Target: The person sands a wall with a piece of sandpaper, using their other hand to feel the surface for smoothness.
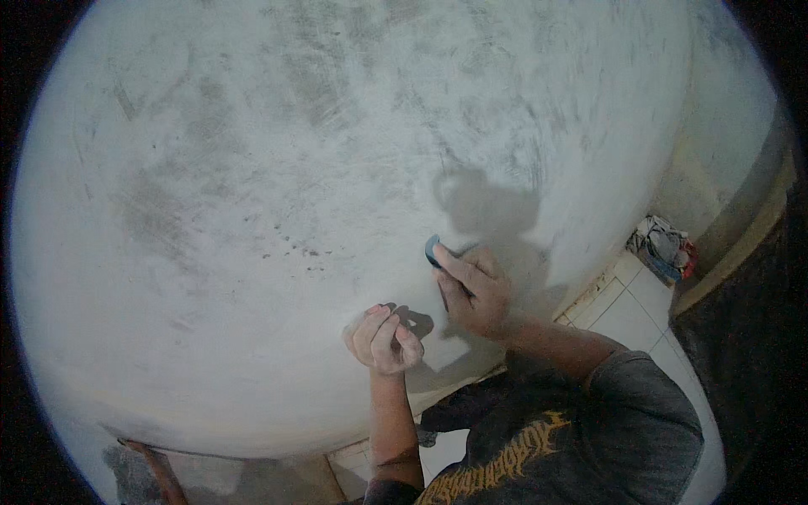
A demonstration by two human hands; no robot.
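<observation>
A whitish wall with grey smudges and a cluster of small dark marks fills most of the view. Between the thumb and fingers of my right hand is a small, thin, curved blue-green piece, its exact kind unclear. Lower and to the left, my left hand is raised by the wall with its fingers curled; whether something lies inside it cannot be told. Shadows of my head and hands fall on the wall.
A bundle of cloth or bags lies on the white tiled floor at the right. A curved edge runs beyond it. At the bottom left stands a brown bar, perhaps wooden.
</observation>
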